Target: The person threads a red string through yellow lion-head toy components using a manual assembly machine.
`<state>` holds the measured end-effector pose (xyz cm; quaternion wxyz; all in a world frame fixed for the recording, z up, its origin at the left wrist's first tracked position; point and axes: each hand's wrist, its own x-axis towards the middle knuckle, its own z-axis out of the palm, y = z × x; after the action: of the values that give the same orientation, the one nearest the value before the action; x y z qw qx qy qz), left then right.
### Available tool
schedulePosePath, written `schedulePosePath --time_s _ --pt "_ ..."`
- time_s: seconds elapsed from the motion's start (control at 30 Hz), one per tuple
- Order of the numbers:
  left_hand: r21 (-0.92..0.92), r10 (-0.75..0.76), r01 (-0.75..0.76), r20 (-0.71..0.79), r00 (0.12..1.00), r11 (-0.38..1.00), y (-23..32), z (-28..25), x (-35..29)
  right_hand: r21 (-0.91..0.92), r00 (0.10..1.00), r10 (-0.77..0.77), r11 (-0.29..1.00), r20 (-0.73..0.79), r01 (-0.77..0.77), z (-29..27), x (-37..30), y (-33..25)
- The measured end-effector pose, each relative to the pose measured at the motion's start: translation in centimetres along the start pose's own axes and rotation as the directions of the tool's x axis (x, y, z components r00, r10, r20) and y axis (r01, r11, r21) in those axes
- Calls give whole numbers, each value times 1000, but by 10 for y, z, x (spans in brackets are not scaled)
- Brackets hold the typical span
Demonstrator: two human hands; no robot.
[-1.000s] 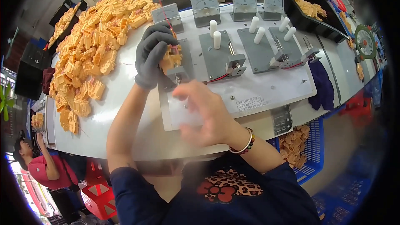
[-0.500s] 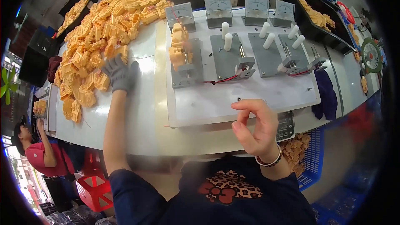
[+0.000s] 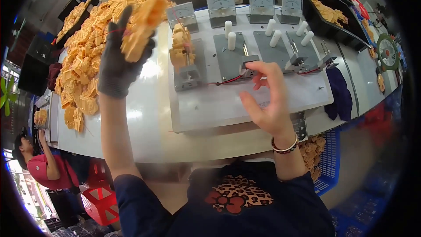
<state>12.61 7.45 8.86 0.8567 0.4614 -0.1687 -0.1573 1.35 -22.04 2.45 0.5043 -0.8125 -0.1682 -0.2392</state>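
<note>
My left hand (image 3: 120,61), in a dark grey glove, grips an orange-yellow plastic part (image 3: 142,28) with a thin red wire, raised above the table. Motion blurs the part's outline. My bare right hand (image 3: 271,98) is over the white board (image 3: 206,112), thumb and fingers apart, with nothing in it. Its fingertips are close to the metal clamp block of the second grey fixture (image 3: 230,57); whether they touch it I cannot tell. On the leftmost grey fixture (image 3: 188,79) sits another orange-yellow plastic part (image 3: 181,46). White pegs (image 3: 231,41) stand on the other fixtures.
A large heap of similar parts (image 3: 83,57) covers the table's left. Analog meters (image 3: 221,8) line the board's back edge. Black trays (image 3: 331,26) hold more parts. A dark cloth (image 3: 339,92) lies right of the board; a blue basket (image 3: 331,162) stands below. Another person (image 3: 44,162) works far left.
My left hand has lifted from the heap with a plastic part in its grip. My right hand has moved forward to the second fixture, its fingers spreading wider.
</note>
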Motion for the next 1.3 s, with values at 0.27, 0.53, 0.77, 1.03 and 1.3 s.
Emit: schedulePosePath --time_s 0.27,0.53,0.77,1.03,1.3 --pt "979 90 -153 142 986 136 -14 94 89 90 992 -117 990 53 112 -3 -2 1" --pt "955 -329 -159 71 942 -251 -44 133 69 122 990 -130 985 52 123 -11 -4 1" --pt "889 -484 -310 119 867 -336 -61 118 86 172 995 -93 981 39 85 -4 -5 0" --pt "984 224 -79 42 974 158 -6 79 43 360 994 95 931 -63 -66 -10 -30 7" --pt "575 579 451 49 814 -683 -38 -146 -43 383 932 98 923 -350 47 -53 -52 11"
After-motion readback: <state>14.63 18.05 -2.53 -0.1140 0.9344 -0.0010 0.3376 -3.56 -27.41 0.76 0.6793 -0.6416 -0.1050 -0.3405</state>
